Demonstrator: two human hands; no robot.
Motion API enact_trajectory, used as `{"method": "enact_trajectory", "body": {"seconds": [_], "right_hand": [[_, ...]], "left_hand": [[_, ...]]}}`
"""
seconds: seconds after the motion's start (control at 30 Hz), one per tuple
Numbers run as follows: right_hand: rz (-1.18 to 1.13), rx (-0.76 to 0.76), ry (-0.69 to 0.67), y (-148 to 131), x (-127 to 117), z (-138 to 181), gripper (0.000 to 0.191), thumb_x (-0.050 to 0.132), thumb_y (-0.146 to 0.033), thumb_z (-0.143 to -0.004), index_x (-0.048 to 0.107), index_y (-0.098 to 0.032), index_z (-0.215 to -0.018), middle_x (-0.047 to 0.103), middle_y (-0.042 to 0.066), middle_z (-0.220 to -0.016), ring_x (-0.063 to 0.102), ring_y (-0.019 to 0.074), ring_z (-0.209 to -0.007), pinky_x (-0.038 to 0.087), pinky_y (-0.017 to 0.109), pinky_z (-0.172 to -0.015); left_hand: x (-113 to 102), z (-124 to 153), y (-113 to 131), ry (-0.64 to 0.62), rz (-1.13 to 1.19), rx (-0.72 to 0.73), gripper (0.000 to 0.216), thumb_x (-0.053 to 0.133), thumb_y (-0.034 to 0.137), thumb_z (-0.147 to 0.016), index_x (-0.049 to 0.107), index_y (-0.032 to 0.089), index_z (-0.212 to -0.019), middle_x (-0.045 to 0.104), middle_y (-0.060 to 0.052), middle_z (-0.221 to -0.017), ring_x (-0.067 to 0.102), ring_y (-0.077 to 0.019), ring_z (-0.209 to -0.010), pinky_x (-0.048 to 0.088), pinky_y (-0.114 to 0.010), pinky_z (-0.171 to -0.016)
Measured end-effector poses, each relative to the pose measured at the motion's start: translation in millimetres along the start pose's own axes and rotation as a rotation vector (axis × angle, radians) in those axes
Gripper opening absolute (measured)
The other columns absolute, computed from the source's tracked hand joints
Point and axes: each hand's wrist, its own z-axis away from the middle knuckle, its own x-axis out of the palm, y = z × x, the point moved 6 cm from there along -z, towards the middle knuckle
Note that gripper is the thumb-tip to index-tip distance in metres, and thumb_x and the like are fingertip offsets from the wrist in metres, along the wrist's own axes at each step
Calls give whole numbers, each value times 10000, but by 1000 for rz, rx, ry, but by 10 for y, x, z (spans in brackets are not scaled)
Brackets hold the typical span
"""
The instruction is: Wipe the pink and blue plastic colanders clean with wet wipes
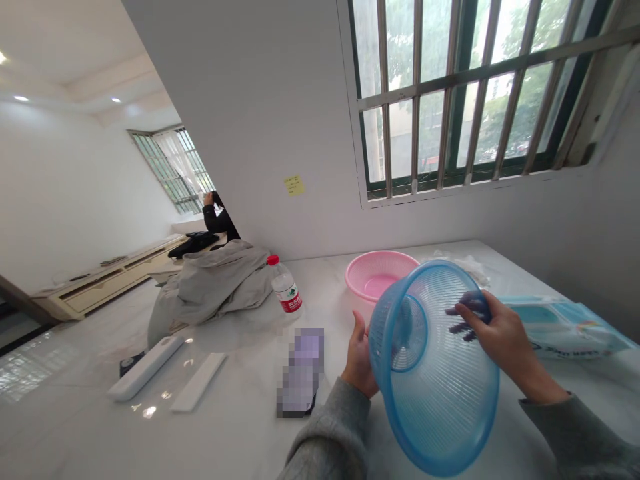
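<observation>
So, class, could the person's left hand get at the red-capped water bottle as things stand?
Probably yes, once freed. The left hand grips the blue strainer basket, which the right hand also holds. The tabletop between it and the water bottle looks bare.

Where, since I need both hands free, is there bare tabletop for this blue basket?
The widest bare tabletop lies near left, before the white bars. A smaller gap sits between water bottle and pink basket. Right of the blue basket, the blue packet crowds it.
</observation>
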Motion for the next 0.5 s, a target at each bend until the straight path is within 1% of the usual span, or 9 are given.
{"method": "enact_trajectory", "body": {"seconds": [0.1,0.17,0.23,0.3,0.33,0.4,0.5], "right_hand": [[7,-6,56,-2,-46,-5,545,780,-696,-819,616,-219,-1026,822,128,-955,799,296,-635,619,322,-455],[6,-8,64,0,-47,0,548,781,-697,-819,620,-217,-1029,821,130,-953,799,296,-635,617,321,-455],[-9,-5,54,4,-28,12,552,788,-692,-816,618,-213,-1032,822,134,-950,799,297,-633,613,319,-452],[-37,0,40,6,0,26,552,794,-684,-814,612,-212,-1035,822,134,-940,796,298,-628,608,319,-447],[-51,2,31,6,14,32,550,797,-680,-814,609,-212,-1036,822,132,-934,795,299,-626,607,320,-446],[-65,3,15,1,39,40,542,799,-671,-818,605,-213,-1034,821,127,-920,794,299,-622,605,323,-444],[-61,2,-6,-4,60,43,532,799,-664,-821,605,-214,-1030,819,122,-909,793,299,-620,608,329,-445]], "left_hand": [[-27,-19,10,-7,3,0,806,637,820,-835,781,112,-1193,753,-197,-1278,610,-400,-1339,476,-486,-1124],[-35,-20,25,21,-19,22,735,693,759,-841,787,114,-1180,756,-193,-1280,608,-388,-1348,463,-476,-1143],[-27,-2,62,78,-69,72,593,803,630,-821,807,124,-1130,770,-175,-1263,610,-373,-1348,457,-449,-1153],[9,28,105,128,-140,121,463,916,473,-743,828,146,-1058,788,-147,-1232,609,-363,-1348,462,-418,-1146],[35,42,121,141,-175,135,435,951,409,-698,834,156,-1032,793,-134,-1220,607,-361,-1346,469,-407,-1136],[85,60,135,151,-225,135,421,980,343,-641,840,168,-997,801,-120,-1190,619,-359,-1317,492,-404,-1099],[117,72,135,174,-261,105,372,984,334,-615,835,168,-913,811,-119,-1065,675,-352,-1182,538,-424,-1006]]}}
